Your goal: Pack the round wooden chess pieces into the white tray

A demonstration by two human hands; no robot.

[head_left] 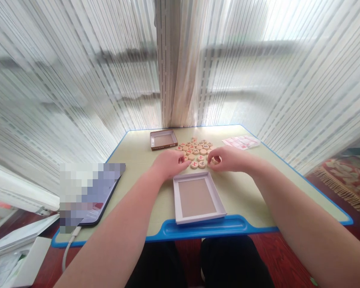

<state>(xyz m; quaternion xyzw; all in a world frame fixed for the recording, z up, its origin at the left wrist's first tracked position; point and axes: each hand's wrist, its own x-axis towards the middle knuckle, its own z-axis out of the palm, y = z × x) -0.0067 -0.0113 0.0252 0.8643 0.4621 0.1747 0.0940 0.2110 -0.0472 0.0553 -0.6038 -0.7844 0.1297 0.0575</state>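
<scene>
Two hands: we have both over the table (132,158), one at each side of a cluster of wooden pieces (196,151).
Left hand (169,163): at the near left edge of the cluster, fingers curled, thumb reaching in toward the middle; a piece or so shows beside the thumb. Whether it clamps one, we cannot tell.
Right hand (229,158): at the near right edge, thumb and forefinger bent into a loop over a few pieces. Whether the tips grip, we cannot tell.
Wooden pieces: between our hands and reaching beyond them, closely bunched, round and flat. Some show red characters, some dark ones, a few a plain face. Several lie in the gap between our fingertips; the rest spread farther off.
White tray (176,200): nearer us than the pieces, just below the left hand, slightly turned, brownish inside, its near edge by the table's blue groove (204,229).
Brown box part (168,147): past the left hand, left of the pieces, hollow side up.
Printed sheet (243,142): beyond the right wrist, pink and white, lying flat.
Left side of table: a dark-edged device (108,198), partly pixelated, with a white cable (65,256) at its near end.
Backdrop: striped curtains (117,72).
</scene>
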